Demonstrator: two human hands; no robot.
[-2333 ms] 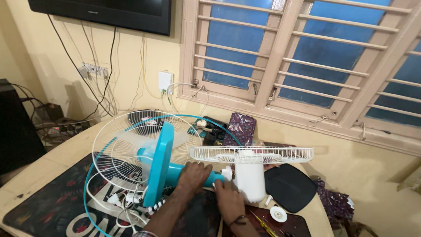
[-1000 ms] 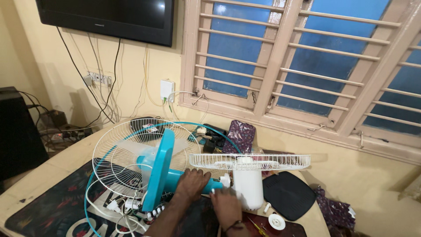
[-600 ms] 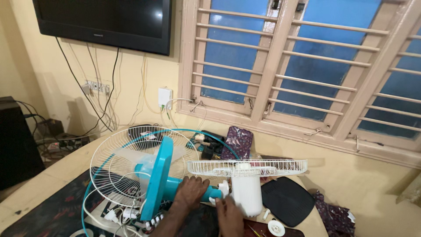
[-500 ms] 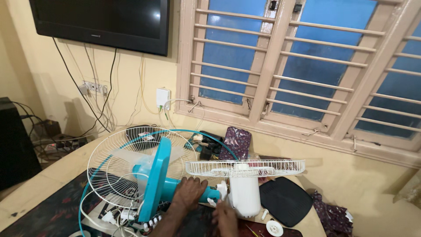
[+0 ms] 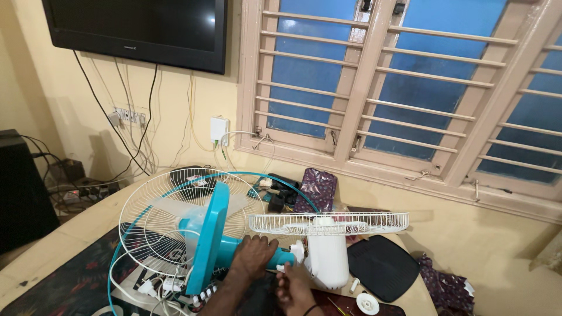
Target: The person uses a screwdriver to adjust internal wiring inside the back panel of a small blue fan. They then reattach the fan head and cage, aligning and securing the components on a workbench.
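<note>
Cream-coloured counter point(image 5: 76, 225) runs along a yellow wall under a barred window. Dark patterned mat point(image 5: 64, 281) covers its near left part. On the mat: a teal fan point(image 5: 213, 246) lying on its side w/ white wire guard, plus loose white cable point(image 5: 155, 287). To the right: a white motor housing point(image 5: 325, 257), flat black pad point(image 5: 383, 266), small white round cap point(image 5: 367, 304). Further back, a purple patterned pouch point(image 5: 319, 190) near the wall.
</note>
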